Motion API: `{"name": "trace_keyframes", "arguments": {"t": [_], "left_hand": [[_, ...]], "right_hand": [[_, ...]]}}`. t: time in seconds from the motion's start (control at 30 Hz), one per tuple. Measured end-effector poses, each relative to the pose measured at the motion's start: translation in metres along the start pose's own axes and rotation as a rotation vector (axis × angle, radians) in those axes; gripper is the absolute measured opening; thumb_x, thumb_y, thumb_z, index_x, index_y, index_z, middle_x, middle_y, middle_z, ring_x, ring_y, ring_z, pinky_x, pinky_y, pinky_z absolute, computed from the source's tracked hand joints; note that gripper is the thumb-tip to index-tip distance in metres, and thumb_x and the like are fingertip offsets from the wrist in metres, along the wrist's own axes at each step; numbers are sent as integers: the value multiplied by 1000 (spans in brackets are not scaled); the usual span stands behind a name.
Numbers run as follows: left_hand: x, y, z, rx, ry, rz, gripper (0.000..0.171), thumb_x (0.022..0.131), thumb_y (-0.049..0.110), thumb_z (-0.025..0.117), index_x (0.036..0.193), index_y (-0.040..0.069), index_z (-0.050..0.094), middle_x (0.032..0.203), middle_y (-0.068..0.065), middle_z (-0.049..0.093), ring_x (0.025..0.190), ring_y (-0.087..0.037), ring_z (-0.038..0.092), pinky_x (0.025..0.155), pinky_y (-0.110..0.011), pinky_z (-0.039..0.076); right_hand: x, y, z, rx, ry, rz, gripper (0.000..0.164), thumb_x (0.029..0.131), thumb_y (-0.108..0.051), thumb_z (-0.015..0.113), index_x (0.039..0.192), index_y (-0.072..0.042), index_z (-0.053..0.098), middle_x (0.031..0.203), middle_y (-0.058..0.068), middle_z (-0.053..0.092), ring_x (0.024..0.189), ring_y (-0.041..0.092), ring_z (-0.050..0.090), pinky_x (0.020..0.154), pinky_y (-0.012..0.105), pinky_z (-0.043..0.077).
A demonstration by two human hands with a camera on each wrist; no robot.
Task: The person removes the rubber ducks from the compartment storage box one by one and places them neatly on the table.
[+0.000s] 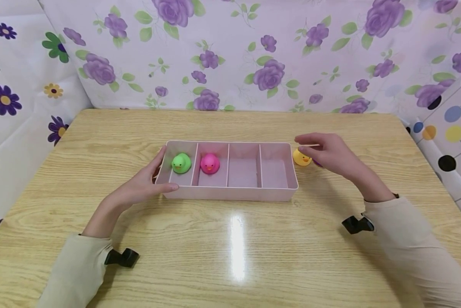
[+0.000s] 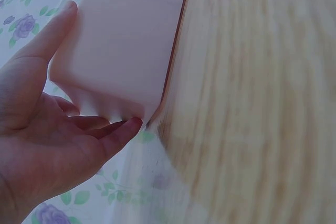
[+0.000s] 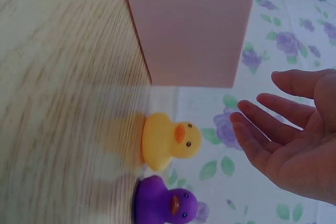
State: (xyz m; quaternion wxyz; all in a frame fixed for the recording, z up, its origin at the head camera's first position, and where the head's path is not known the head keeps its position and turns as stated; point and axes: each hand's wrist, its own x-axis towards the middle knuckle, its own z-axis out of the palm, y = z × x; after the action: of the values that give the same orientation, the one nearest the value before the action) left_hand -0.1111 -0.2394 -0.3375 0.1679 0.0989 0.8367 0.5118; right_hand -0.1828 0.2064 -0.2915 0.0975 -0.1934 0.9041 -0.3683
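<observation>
A pale pink divided box (image 1: 230,193) with four-sided compartments in a row lies lengthwise on the table. My left hand (image 1: 134,188) holds its left end, thumb along the front wall and fingers against the end wall. In the leftmost compartment sits a green rubber duck (image 1: 181,164); a pink rubber duck (image 1: 210,164) occupies the one beside it. The two compartments on the right hold nothing. Past the box's right end, my right hand (image 1: 330,155) hovers with relaxed fingers above a yellow rubber duck (image 3: 160,141), apart from it. A purple rubber duck (image 3: 164,203) stands beside the yellow one, mostly hidden in the head view.
The wooden table (image 1: 199,244) reaches back to a wall covering (image 1: 230,55) with purple flowers. Patterned sheets also border the left and right sides. Each sleeve carries a black wrist mount (image 1: 122,257) at its cuff.
</observation>
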Motion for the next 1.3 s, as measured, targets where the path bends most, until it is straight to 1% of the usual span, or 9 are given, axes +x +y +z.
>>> {"name": "trace_keyframes", "arguments": {"t": [0.07, 0.17, 0.37, 0.47, 0.57, 0.7, 0.83, 1.1, 1.3], "left_hand": [[0, 0, 0, -4, -1, 0, 105, 89, 22, 70, 155, 21, -11, 159, -19, 2, 138, -38, 21, 109, -54, 22], [0, -1, 0, -8, -4, 0, 105, 89, 22, 70, 155, 21, -11, 159, -19, 3, 138, -38, 22, 108, -54, 23], [1, -3, 0, -10, -4, -8, 105, 89, 23, 71, 155, 20, -11, 159, -19, 2, 140, -38, 19, 109, -54, 21], [2, -3, -1, -11, -4, -10, 105, 89, 23, 71, 155, 21, -11, 159, -18, 0, 140, -37, 17, 109, -53, 20], [4, -3, -1, -11, -5, -5, 105, 89, 22, 70, 155, 20, -11, 159, -17, 1, 140, -37, 18, 109, -53, 21], [5, -3, 0, -11, -16, -4, 105, 89, 22, 70, 155, 20, -11, 159, -17, 1, 140, -38, 19, 109, -53, 21], [4, -1, 1, -16, -20, -5, 106, 88, 23, 71, 155, 21, -12, 159, -19, 2, 140, -38, 19, 109, -54, 22], [1, 0, 0, -20, -2, -10, 104, 89, 19, 70, 155, 22, -11, 159, -20, 3, 140, -38, 19, 109, -54, 23], [1, 1, 1, -5, -6, -18, 104, 89, 21, 70, 155, 22, -11, 159, -18, 1, 140, -37, 18, 108, -54, 23]], "right_hand": [[2, -5, 3, 6, -8, -5, 41, 98, -19, 58, 132, 3, 57, 131, 20, 56, 106, 35, 61, 78, 35, 53], [4, -13, 8, 7, -14, -12, 39, 97, -17, 59, 132, 2, 58, 134, 19, 55, 114, 35, 58, 89, 43, 49], [11, -25, 18, -1, -16, -52, 38, 97, -15, 59, 130, 3, 59, 132, 19, 56, 113, 36, 58, 91, 46, 48], [15, -31, 23, -5, -11, -84, 36, 96, -13, 60, 128, 4, 60, 130, 19, 58, 112, 36, 59, 91, 46, 47], [19, -35, 28, 0, -20, -95, 36, 96, -12, 60, 128, 4, 60, 130, 19, 58, 112, 36, 59, 92, 45, 47], [24, -40, 34, 38, -45, -91, 36, 95, -10, 60, 128, 4, 60, 130, 19, 58, 113, 35, 59, 92, 43, 47], [30, -47, 41, 68, -67, -114, 36, 95, -8, 60, 128, 5, 59, 130, 20, 57, 114, 34, 58, 94, 41, 47], [43, -61, 54, 65, -100, -184, 37, 93, -3, 60, 128, 8, 58, 129, 21, 58, 116, 34, 56, 97, 41, 45], [48, -73, 62, 45, -122, -207, 39, 93, -6, 61, 129, 7, 57, 130, 19, 58, 118, 31, 55, 97, 37, 44]]}}
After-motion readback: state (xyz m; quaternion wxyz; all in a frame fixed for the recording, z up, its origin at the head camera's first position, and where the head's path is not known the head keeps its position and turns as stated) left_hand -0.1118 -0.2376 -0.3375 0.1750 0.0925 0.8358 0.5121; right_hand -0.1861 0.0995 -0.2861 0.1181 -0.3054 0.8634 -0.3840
